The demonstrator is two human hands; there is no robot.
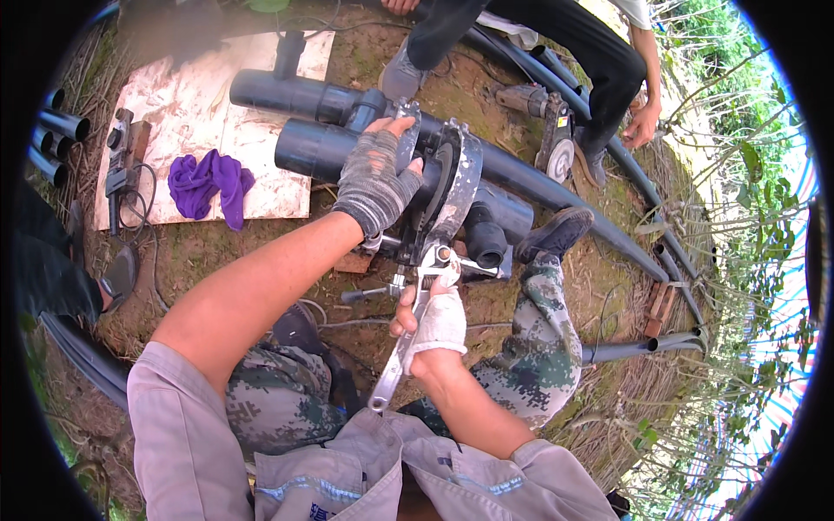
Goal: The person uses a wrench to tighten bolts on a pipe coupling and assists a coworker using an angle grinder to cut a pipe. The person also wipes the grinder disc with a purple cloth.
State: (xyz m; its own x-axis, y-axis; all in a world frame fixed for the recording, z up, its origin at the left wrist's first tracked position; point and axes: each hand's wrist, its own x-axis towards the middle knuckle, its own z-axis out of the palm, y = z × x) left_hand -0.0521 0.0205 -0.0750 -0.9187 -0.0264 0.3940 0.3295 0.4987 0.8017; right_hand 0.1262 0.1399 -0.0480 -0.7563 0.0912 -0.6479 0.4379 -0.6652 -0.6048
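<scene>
My left hand, in a grey striped glove with bare fingertips, is closed over a metal clamp ring around a black plastic pipe. A larger speckled clamp ring stands just right of it. My right hand, in a white glove, grips a silver wrench. The wrench's upper end is at a bolt at the near foot of the larger ring; its exact fit cannot be made out. A black branch fitting sits right of the rings.
A purple cloth lies on a pale board beside a corded tool. Another black pipe runs behind the clamps. A co-worker's leg is at the far side, near a disc-headed power tool. Bricks support pipes at right.
</scene>
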